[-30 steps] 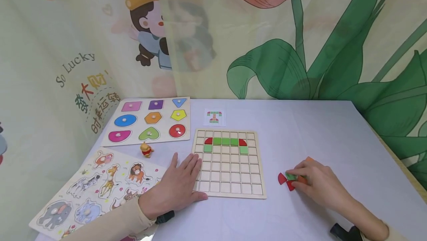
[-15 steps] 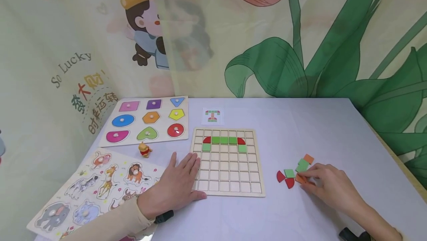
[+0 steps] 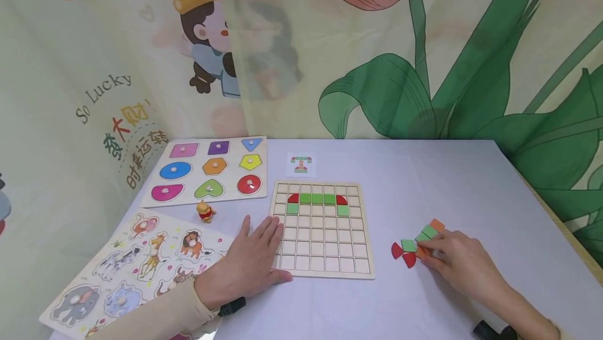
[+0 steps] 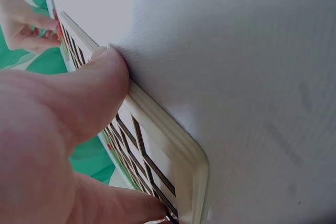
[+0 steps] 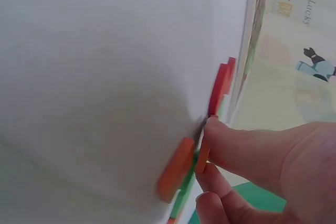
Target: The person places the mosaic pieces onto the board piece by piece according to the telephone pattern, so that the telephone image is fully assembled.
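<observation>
My left hand [image 3: 249,261] lies flat with straight fingers along the left side of the wooden grid board [image 3: 325,248]. In the left wrist view its thumb [image 4: 102,85] presses on the board's edge. At the right, my right hand [image 3: 464,259] pinches an orange tile [image 5: 203,157] between thumb and fingertips, low over the table. Around it lie green square tiles [image 3: 409,246], red quarter-round tiles [image 3: 409,260] and another orange tile [image 3: 437,224]. On the board, a row of green tiles [image 3: 317,199] has a red piece at each end and a green tile below each.
A small pattern card [image 3: 301,165] lies behind the board. To the left are a shape knob puzzle [image 3: 231,183], an animal puzzle [image 3: 176,219] and a small bear figurine [image 3: 205,211]. A printed curtain [image 3: 282,115] hangs behind the table.
My right hand has drawn back slightly from the green tiles, uncovering several of them, and its fingertips are now at an orange tile. The left hand stays on the board.
</observation>
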Available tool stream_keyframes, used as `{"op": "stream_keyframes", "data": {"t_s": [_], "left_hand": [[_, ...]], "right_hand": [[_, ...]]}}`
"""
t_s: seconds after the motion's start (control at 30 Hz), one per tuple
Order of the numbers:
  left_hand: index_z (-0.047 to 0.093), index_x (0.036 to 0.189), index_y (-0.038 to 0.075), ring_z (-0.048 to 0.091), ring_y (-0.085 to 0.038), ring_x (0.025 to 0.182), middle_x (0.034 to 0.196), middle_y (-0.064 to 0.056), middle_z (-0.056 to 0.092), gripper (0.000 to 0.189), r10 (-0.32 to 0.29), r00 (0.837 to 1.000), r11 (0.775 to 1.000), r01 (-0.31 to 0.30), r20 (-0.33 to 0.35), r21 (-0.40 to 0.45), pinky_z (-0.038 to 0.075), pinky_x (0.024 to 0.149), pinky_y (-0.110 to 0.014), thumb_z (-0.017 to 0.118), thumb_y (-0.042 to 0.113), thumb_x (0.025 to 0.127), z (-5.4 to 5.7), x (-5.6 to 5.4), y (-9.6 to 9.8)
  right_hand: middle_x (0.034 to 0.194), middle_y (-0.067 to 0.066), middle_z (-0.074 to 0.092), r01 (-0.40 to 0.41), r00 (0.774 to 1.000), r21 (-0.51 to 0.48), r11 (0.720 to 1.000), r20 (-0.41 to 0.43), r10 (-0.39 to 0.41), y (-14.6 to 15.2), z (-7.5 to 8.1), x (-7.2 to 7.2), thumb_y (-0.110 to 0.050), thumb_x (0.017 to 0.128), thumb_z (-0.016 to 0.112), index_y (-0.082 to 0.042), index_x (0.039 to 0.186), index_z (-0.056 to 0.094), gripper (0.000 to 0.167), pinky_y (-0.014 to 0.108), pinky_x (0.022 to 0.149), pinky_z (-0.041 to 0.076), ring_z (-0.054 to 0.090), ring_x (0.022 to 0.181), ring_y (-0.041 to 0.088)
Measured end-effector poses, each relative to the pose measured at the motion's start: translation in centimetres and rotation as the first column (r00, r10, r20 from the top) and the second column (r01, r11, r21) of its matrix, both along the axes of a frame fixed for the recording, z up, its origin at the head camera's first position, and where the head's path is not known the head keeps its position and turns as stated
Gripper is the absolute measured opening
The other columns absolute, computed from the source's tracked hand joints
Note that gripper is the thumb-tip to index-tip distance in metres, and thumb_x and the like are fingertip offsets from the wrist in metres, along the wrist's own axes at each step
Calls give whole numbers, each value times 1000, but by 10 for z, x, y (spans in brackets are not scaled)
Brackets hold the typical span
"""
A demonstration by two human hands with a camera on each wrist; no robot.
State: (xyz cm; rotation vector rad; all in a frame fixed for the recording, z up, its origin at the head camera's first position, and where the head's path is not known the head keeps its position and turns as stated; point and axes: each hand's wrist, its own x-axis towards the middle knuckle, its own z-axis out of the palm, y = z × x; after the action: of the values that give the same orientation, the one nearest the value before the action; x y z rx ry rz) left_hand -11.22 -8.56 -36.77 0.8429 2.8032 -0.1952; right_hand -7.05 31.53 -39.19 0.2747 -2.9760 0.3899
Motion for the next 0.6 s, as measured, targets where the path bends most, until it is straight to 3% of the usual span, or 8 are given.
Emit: {"op": "stream_keyframes", "data": {"t_s": [0.13, 0.2, 0.4, 0.6], "left_hand": [[41, 156, 4, 35, -30, 154, 164, -14, 40, 96, -1, 1000, 1000, 1, -6, 2, 25, 123, -62, 58, 71, 90, -1, 0, 0], [41, 156, 4, 35, -30, 154, 164, -14, 40, 96, -1, 1000, 1000, 1, -8, 2, 25, 123, -63, 58, 71, 90, -1, 0, 0], [40, 156, 4, 35, -30, 155, 165, -14, 39, 96, 4, 1000, 1000, -4, -4, -6, 25, 124, -62, 58, 71, 90, -1, -1, -1], [40, 156, 4, 35, -29, 154, 164, -14, 40, 95, -6, 1000, 1000, 6, -14, -8, 26, 123, -62, 57, 72, 91, -2, 0, -1]], "right_hand": [[87, -1, 74, -54, 995, 11, 998, -88, 55, -4, 7, -4, -13, 68, 94, -12, 96, 84, 30, 20, 53, 36, 52, 72, 10], [87, -2, 73, -61, 994, 3, 998, -94, 61, -8, 13, -6, -13, 70, 94, -12, 98, 83, 30, 20, 53, 36, 52, 71, 10], [92, -1, 72, -58, 998, -55, 997, -21, 57, -31, 29, -19, -17, 76, 91, -12, 107, 82, 33, 23, 58, 42, 56, 77, 13], [95, -7, 71, -139, 989, -130, 982, 31, 145, -57, 32, -40, -15, 81, 87, -15, 111, 81, 31, 23, 64, 45, 58, 84, 11]]}}
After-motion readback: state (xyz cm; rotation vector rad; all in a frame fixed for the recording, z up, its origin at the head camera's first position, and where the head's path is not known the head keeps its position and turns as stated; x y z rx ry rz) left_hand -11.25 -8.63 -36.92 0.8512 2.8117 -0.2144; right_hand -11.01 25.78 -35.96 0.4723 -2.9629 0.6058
